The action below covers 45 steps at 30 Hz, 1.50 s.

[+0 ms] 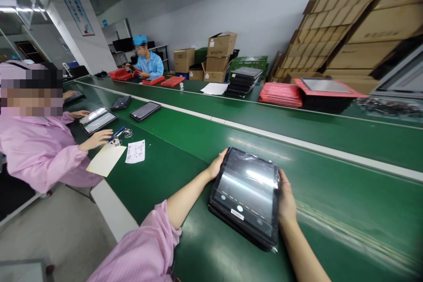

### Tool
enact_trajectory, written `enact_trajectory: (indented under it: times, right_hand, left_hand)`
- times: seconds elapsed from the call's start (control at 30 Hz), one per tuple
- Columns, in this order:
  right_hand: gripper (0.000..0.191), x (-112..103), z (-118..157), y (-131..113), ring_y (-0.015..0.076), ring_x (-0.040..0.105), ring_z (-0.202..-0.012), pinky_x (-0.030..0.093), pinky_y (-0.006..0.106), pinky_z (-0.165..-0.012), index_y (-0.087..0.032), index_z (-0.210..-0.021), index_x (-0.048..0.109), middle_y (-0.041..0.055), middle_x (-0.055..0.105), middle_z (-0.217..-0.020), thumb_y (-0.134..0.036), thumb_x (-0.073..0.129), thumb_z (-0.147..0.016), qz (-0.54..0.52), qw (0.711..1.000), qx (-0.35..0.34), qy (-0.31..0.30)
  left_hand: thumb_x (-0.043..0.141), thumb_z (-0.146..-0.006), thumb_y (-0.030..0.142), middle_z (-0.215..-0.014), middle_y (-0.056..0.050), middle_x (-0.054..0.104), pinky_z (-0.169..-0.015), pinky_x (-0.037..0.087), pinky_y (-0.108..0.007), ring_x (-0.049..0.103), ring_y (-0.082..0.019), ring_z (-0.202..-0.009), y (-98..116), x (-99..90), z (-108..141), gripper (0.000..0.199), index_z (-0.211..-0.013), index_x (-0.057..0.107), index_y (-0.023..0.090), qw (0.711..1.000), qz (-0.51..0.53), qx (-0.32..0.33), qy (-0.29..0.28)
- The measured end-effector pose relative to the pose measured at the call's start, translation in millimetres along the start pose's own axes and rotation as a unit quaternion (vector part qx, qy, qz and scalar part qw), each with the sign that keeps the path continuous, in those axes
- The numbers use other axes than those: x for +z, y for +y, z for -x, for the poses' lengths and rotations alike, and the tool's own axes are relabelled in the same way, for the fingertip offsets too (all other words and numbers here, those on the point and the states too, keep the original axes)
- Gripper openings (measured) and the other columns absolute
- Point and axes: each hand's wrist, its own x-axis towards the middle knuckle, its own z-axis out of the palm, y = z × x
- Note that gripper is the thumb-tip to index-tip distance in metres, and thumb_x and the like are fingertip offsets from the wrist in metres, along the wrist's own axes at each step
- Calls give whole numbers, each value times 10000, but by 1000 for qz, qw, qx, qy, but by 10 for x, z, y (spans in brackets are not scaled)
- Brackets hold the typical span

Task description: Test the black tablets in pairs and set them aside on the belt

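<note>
My left hand (218, 164) and right hand (287, 198) hold a tablet (247, 189) between them; left of them lies a handwritten note (135, 152).

Cartons (376, 22) are piled high by the wall (264, 0) at the right, and boxes (218, 48) are stacked beside a green crate (249, 64). Across the bench (330, 121), which is divided by a white strip (264, 130), red sheets (280, 93) are heaped, with white paper (214, 88) laid farther left. Red pouches (153, 80) are set before a co-worker in blue (152, 64). Nearer, a handwritten note (135, 152) is placed just beside a yellow card (106, 159), close to a co-worker in pink (36, 145). A banner (74, 6) is hung on a pillar (94, 53).
</note>
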Motion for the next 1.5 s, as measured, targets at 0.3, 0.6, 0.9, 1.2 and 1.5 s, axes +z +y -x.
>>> enact_trajectory:
  times: [0.3, 0.6, 0.9, 1.2, 1.5]
  right_hand:
    - [848, 6, 16, -46, 299, 301, -1472, 169, 465, -1231, -175, -1498, 440, 110, 383, -1578, -727, 458, -854, 24, 1000, -16, 10]
    - [781, -4, 4, -8, 314, 320, -1454, 224, 490, -1201, -226, -1473, 484, 88, 423, -1546, -715, 467, -864, 27, 999, -23, 12]
    - [895, -4, 5, -20, 293, 296, -1475, 165, 445, -1226, -146, -1509, 415, 126, 371, -1584, -749, 478, -851, 23, 1000, -12, 10]
    - [899, -14, 30, -75, 316, 262, -1484, 178, 459, -1225, -171, -1523, 401, 112, 364, -1587, -755, 464, -843, 46, 999, -4, -3]
    - [936, 11, 26, -51, 319, 304, -1467, 178, 469, -1226, -161, -1533, 354, 135, 359, -1586, -760, 481, -824, 23, 1000, 4, 10]
  left_hand:
    - [382, -966, 669, -1605, -81, 361, -1264, 146, -465, 291, -285, -1506, -8, -2, -4, 732, -1543, 376, 218, 1000, 8, 1, -8]
    - [403, -955, 682, -1593, -74, 391, -1253, 195, -451, 315, -283, -1496, -4, 16, 1, 730, -1527, 407, 229, 1000, 18, 13, -18]
    - [381, -965, 673, -1623, -72, 327, -1258, 173, -444, 284, -275, -1510, -84, -45, -25, 734, -1545, 369, 224, 1000, 6, 14, -19]
    - [381, -950, 701, -1616, -90, 340, -1259, 179, -438, 282, -285, -1510, -68, -31, -24, 785, -1551, 359, 196, 999, 0, 23, -23]
    - [338, -979, 659, -1637, -113, 283, -1261, 170, -429, 241, -282, -1523, -14, 5, -6, 790, -1589, 247, 165, 1000, -24, -2, 4]
